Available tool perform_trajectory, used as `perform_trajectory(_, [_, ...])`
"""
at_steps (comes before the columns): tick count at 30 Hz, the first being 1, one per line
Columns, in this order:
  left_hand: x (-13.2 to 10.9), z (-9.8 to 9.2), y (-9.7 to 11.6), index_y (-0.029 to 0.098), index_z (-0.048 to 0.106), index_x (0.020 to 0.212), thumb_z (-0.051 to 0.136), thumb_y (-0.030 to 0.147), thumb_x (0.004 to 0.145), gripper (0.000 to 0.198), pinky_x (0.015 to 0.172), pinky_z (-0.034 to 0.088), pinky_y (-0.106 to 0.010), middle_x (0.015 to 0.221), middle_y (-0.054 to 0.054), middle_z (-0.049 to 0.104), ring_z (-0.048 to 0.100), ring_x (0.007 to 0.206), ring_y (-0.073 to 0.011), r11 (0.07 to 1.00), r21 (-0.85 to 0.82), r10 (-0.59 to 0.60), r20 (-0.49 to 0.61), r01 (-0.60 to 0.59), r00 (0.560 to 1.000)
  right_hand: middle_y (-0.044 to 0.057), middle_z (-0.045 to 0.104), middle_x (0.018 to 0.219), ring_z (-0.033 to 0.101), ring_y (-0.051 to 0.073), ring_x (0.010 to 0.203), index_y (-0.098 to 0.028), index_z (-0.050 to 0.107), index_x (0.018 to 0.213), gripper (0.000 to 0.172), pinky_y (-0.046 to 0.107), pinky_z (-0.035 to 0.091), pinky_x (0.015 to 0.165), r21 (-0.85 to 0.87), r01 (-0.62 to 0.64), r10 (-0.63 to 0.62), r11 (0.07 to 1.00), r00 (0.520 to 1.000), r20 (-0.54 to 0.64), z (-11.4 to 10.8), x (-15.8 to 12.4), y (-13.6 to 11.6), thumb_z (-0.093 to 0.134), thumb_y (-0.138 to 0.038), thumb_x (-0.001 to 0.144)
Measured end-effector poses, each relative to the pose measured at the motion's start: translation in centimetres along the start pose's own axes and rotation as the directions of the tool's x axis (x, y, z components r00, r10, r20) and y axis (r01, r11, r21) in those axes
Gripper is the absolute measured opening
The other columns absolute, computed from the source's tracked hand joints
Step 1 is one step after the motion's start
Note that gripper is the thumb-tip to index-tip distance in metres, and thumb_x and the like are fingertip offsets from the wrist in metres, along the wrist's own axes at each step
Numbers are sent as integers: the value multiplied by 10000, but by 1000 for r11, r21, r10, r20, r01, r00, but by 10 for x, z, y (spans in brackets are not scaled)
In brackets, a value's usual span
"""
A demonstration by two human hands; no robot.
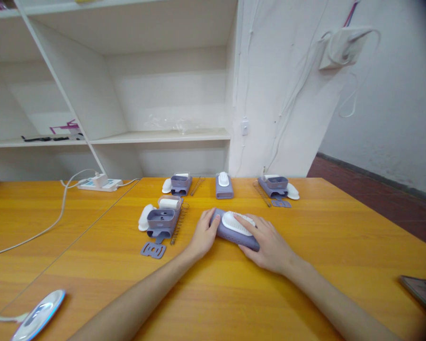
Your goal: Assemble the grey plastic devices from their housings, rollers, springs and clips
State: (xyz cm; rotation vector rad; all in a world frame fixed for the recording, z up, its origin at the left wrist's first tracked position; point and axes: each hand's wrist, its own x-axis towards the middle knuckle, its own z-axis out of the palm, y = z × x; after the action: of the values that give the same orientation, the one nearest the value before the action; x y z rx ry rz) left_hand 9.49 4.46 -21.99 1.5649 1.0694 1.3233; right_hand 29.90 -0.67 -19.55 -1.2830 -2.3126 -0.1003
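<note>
In the middle of the table lies a purple-grey plastic case, with a white ribbed oval piece, like a brush head, on top. My left hand grips the case's left end, thumb on the near side. My right hand holds the right end, its fingers over the white piece and its thumb below. To the left of my hands stands an opened purple-grey case. Beside it are a white oval part, a coil spring and a flat slotted plate.
Behind are a closed case with a white top and two opened cases with springs. A power strip with a cable sits back left. A glowing round charger lies front left, a dark phone-like slab far right.
</note>
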Motion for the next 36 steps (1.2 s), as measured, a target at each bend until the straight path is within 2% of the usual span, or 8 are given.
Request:
perform_trajectory(4, [-5,2,1,217,570,1166,558,349,821,370,1044,273,-368,1171,-90,534,462,1139,-223,990,101,96,49,-101,994,123,547,1136,560,288,962,-285,306,1388,683,414,460,773,-145,-105,109,984,994,24,-2,0,-16,580,-334,765])
perform_trajectory(8, [-8,2,4,224,590,1120,526,351,839,315,1031,293,-378,1134,-88,535,466,1123,-228,980,145,120,96,-133,988,145,589,914,586,286,716,-203,500,1181,546,385,451,582,-353,-293,291,888,955,-61,-7,0,-30,645,-414,698])
perform_trajectory(10, [-9,1,4,232,618,1081,498,347,854,282,1021,306,-378,1127,-88,537,468,1121,-232,966,197,132,168,-165,977,182,585,950,574,332,785,-192,540,1064,476,432,450,610,-426,-316,265,848,948,-174,-9,1,-31,649,-463,688])
perform_trajectory(13, [-11,1,5,241,649,1027,473,337,865,259,994,335,-375,1110,-89,546,484,1096,-238,933,280,146,276,-225,950,201,507,1198,513,377,1002,-215,498,1143,457,492,442,729,-450,-222,117,865,961,-249,-8,3,-26,609,-387,735])
perform_trajectory(16, [-13,2,5,238,646,1020,472,326,864,250,974,353,-369,1103,-89,549,494,1075,-236,910,322,159,307,-260,938,171,490,1231,556,321,924,-251,480,1184,414,400,465,626,-418,-189,139,888,979,-149,-6,4,-22,543,-267,774])
perform_trajectory(19, [-13,2,7,230,636,1000,476,311,860,228,953,367,-361,1076,-88,556,501,1052,-232,901,338,170,301,-271,938,157,553,1040,581,288,777,-241,540,1067,286,316,413,487,-451,-256,254,855,965,-66,-8,3,-22,508,-248,783])
perform_trajectory(25, [-13,0,8,219,616,985,476,285,856,201,922,381,-357,1040,-89,561,508,1018,-228,879,372,188,305,-298,934,126,548,886,615,280,668,-210,563,949,195,309,391,477,-569,-331,404,753,915,2,-28,1,-4,493,-267,776])
perform_trajectory(36, [-15,0,4,214,582,1001,473,269,858,188,922,386,-350,1050,-71,551,501,1015,-212,837,444,182,325,-319,928,161,562,928,637,349,771,-190,529,1102,334,384,436,572,-573,-504,677,646,726,124,-52,-4,67,432,-260,790])
